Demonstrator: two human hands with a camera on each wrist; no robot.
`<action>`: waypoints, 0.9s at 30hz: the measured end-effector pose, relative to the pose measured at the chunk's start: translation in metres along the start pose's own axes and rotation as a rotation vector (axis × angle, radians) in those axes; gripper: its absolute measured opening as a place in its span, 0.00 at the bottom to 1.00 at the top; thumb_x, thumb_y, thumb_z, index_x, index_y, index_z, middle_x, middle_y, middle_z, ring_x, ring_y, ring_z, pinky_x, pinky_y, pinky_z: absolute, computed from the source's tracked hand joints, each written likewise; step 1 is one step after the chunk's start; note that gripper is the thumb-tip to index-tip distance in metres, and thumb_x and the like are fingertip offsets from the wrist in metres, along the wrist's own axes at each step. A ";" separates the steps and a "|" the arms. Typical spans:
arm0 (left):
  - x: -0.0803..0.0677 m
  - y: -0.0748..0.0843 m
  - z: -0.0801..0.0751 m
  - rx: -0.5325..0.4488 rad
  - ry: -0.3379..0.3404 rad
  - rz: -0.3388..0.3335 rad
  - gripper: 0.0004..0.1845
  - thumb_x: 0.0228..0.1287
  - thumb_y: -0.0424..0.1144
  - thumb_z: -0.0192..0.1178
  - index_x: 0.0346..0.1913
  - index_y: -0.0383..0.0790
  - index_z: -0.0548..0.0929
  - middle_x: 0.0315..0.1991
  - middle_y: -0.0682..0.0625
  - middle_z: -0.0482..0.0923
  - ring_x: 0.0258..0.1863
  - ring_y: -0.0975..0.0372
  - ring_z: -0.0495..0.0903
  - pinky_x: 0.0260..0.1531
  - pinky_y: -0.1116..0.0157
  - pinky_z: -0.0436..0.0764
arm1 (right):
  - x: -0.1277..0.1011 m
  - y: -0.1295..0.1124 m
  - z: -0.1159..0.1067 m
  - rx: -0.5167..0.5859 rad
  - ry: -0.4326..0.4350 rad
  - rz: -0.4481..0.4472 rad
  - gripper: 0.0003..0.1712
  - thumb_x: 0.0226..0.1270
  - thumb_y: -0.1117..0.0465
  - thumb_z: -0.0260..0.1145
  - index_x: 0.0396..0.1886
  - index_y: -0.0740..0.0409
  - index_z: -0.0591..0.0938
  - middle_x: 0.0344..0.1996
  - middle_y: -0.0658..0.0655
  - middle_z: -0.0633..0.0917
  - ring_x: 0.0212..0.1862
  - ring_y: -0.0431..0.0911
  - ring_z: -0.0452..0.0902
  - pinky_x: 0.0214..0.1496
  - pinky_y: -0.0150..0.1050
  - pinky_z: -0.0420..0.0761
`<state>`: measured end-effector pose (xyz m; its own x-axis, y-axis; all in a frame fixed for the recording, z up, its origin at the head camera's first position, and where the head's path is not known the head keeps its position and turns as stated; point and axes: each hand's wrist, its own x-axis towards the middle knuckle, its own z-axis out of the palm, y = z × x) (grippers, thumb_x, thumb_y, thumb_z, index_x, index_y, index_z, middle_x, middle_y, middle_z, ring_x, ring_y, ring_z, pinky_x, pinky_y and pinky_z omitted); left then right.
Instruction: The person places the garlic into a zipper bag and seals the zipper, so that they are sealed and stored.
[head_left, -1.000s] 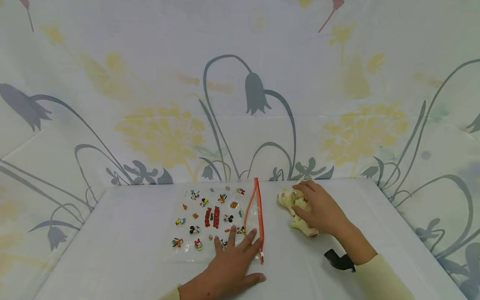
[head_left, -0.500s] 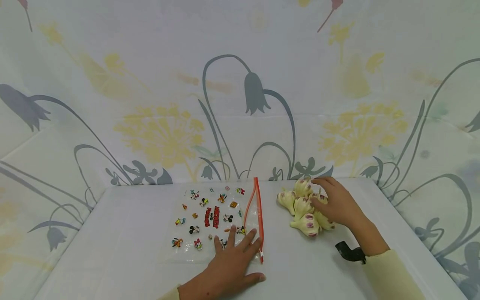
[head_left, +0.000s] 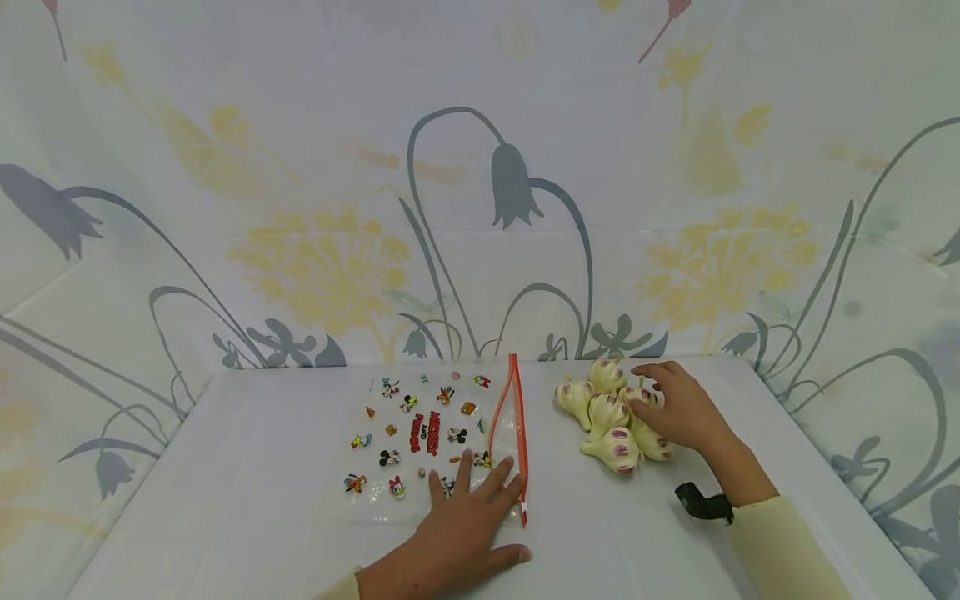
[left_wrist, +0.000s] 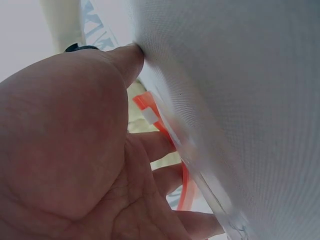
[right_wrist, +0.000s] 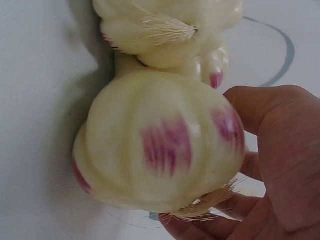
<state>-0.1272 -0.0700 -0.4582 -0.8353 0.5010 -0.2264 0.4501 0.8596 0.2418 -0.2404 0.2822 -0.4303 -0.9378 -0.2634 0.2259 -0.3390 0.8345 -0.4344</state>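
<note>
A clear zip bag point(head_left: 420, 433) printed with small cartoon figures lies flat on the white table, its red zipper strip point(head_left: 517, 425) along the right side. My left hand point(head_left: 468, 500) presses flat on the bag's near right corner, fingers spread; in the left wrist view the palm point(left_wrist: 75, 150) fills the frame beside the red zipper point(left_wrist: 150, 107). A cluster of pale garlic bulbs point(head_left: 607, 417) with purple streaks lies right of the bag. My right hand point(head_left: 675, 408) curls round the bulb at the cluster's right side. Close up, that bulb point(right_wrist: 160, 145) sits against the fingers and thumb point(right_wrist: 280, 150).
The white table point(head_left: 262, 467) is backed and flanked by a cloth printed with grey and yellow flowers point(head_left: 510, 183). A black strap point(head_left: 701, 504) shows at my right wrist, by a pale yellow sleeve point(head_left: 780, 550).
My right hand slid from on top of the garlic to the cluster's right side, uncovering several bulbs. The left hand and the bag stayed still.
</note>
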 end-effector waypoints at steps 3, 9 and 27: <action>-0.001 0.000 -0.001 0.005 0.005 0.002 0.48 0.65 0.77 0.58 0.84 0.65 0.62 0.86 0.59 0.50 0.83 0.34 0.47 0.62 0.16 0.55 | 0.001 0.004 0.003 0.005 -0.017 0.002 0.28 0.71 0.59 0.72 0.67 0.67 0.80 0.55 0.72 0.82 0.52 0.65 0.82 0.49 0.64 0.83; -0.001 0.001 -0.002 0.010 0.006 0.006 0.48 0.65 0.77 0.58 0.84 0.65 0.62 0.86 0.59 0.50 0.83 0.34 0.47 0.62 0.17 0.55 | 0.003 0.006 0.005 0.024 -0.046 -0.006 0.21 0.72 0.60 0.71 0.61 0.64 0.85 0.54 0.69 0.87 0.53 0.65 0.84 0.53 0.65 0.82; -0.002 0.000 -0.001 0.006 0.011 0.008 0.48 0.65 0.76 0.59 0.84 0.64 0.62 0.86 0.59 0.50 0.83 0.34 0.47 0.62 0.17 0.55 | 0.002 0.003 -0.001 0.006 0.015 -0.015 0.20 0.70 0.62 0.72 0.58 0.66 0.85 0.49 0.68 0.87 0.46 0.59 0.82 0.48 0.60 0.82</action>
<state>-0.1260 -0.0706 -0.4564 -0.8349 0.5072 -0.2138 0.4590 0.8559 0.2383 -0.2433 0.2843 -0.4300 -0.9315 -0.2686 0.2454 -0.3535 0.8277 -0.4357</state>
